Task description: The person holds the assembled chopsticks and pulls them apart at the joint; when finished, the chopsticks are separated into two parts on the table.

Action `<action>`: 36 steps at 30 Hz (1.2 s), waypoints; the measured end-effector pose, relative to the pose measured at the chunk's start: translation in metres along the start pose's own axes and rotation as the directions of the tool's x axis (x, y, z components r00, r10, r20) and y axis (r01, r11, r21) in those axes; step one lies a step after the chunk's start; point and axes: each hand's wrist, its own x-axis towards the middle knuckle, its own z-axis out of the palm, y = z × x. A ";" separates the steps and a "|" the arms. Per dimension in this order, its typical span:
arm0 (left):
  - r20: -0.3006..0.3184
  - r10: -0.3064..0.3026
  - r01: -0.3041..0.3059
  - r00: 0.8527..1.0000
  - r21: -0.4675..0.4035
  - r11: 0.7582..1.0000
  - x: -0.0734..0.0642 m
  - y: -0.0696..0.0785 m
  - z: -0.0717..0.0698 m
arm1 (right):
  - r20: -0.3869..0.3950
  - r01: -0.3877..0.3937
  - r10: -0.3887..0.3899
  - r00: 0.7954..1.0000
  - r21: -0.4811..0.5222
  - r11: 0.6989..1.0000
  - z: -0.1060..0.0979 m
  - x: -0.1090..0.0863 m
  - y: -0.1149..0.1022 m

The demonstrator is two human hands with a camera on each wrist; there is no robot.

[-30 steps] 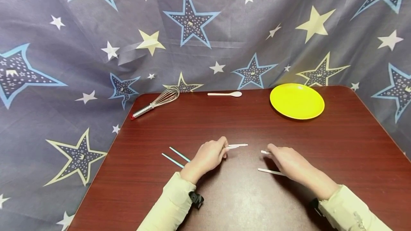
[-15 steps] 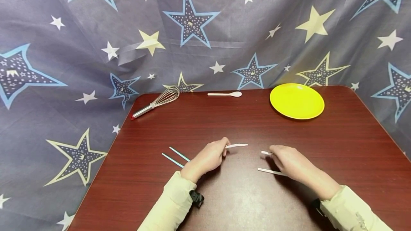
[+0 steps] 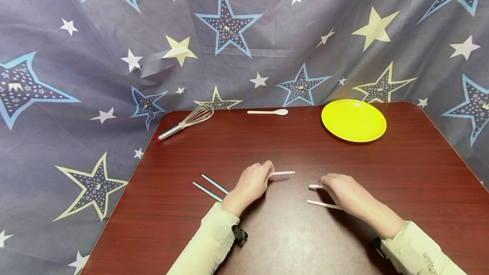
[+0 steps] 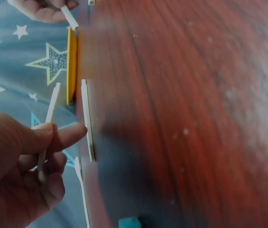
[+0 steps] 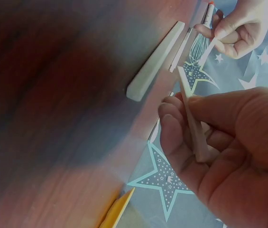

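My left hand pinches a slim white stick between thumb and fingers, its free end to the right. In the left wrist view another white stick lies on the table, with my index fingertip right at its side. My right hand pinches a similar white stick, its end facing the left hand across a small gap. A further white stick lies on the table, partly hidden under my right hand. Two thin teal sticks lie partly behind my left wrist.
Along the back of the dark red-brown table are a wire whisk at left, a white spoon in the middle and a yellow plate at right. A star-patterned cloth hangs behind the table.
The left forearm has shifted slightly right and the hand's white stick has risen a little, now overlapping the one beneath. The right hand's stick tip has moved slightly towards me.
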 end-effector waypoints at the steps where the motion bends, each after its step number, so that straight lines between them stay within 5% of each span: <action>1: -0.005 -0.006 0.006 1.000 0.012 1.000 0.001 0.000 0.001 | 0.002 -0.001 0.001 1.000 0.002 1.000 0.000 0.000 0.000; 8: -0.038 -0.030 0.033 0.999 0.076 0.997 0.006 0.004 0.006 | 0.003 0.009 -0.009 1.000 0.017 1.000 0.000 0.001 -0.001; 16: 0.002 -0.064 0.063 0.998 0.132 0.989 0.012 0.007 0.009 | 0.071 -0.025 0.026 0.997 -0.018 1.000 -0.003 0.001 -0.002; 36: -0.024 -0.009 0.015 1.000 0.254 0.967 0.019 0.003 0.014 | 0.152 -0.029 0.036 0.988 -0.048 0.998 -0.002 0.000 0.000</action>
